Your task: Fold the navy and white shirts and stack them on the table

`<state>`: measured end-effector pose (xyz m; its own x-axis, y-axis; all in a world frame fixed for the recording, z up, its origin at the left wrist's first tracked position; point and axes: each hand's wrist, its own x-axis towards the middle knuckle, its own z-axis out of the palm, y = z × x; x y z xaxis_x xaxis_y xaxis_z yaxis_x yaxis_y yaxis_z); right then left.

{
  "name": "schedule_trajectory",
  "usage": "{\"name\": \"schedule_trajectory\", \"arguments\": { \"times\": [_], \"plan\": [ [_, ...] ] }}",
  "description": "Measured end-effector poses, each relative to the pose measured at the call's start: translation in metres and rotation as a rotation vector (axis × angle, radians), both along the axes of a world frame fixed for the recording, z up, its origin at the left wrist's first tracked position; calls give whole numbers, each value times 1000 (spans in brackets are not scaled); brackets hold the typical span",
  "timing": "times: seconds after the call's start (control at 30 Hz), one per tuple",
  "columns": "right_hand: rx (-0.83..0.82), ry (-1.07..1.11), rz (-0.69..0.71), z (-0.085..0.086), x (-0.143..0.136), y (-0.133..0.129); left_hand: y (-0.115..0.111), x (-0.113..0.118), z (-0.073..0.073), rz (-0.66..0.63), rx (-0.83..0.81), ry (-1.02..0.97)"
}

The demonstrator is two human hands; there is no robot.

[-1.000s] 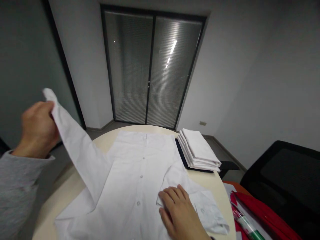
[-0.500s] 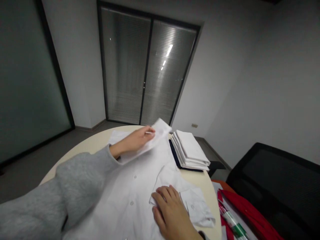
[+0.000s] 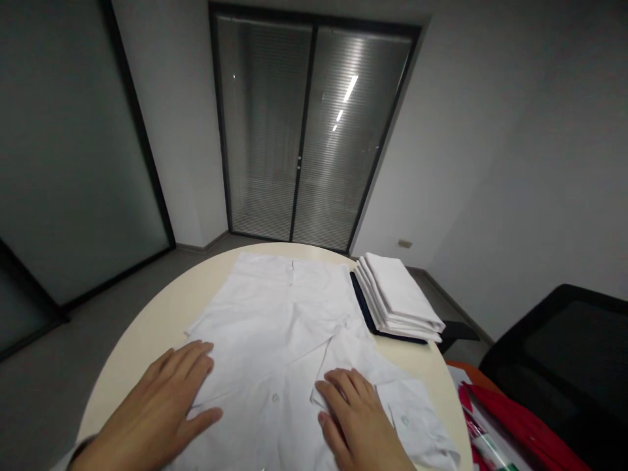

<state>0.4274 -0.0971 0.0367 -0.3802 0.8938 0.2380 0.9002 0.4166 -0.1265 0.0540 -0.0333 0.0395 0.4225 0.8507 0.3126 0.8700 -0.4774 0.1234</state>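
A white button-up shirt (image 3: 255, 327) lies spread over the round table (image 3: 147, 327), its button line running down the middle. My left hand (image 3: 161, 399) rests on the shirt's left side, fingers stretched out and thumb apart. On the other side, my right hand (image 3: 358, 412) lies on the shirt's folded-over sleeve (image 3: 417, 412), fingers loosely spread and slightly bent. The cuff with its button shows to the right of that hand. Neither hand grips the fabric. The near end of the shirt runs out of view.
A stack of folded white cloths (image 3: 397, 294) with a dark piece beneath sits at the table's right rim. Beside the table, a black mesh chair (image 3: 564, 360) stands with red fabric (image 3: 524, 418) and a clear package near it. Glass doors (image 3: 299, 131) are beyond.
My left hand has let go of the shirt part it held up at the far end and come back to the near left. That part now lies flat. My right hand stays on the sleeve.
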Motion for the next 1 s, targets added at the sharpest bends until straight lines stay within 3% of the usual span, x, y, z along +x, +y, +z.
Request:
{"name": "schedule_trajectory", "arguments": {
  "times": [0.2,0.37,0.47,0.73,0.83,1.0],
  "plan": [
    [112,-10,40,-11,6,3,-10,-33,-8,155,94,-69],
    [204,-28,77,-16,10,7,-19,-55,-17,167,-9,-189],
    [228,-35,87,-16,10,7,-25,-58,-19,204,-42,-279],
    [223,-34,74,-14,9,6,-38,-53,-17,513,-46,-507],
    [206,-32,65,-14,8,6,-39,-58,-25,491,7,-494],
    [184,-24,44,-13,6,6,-40,-63,-27,277,-93,-443]
  ]
}}
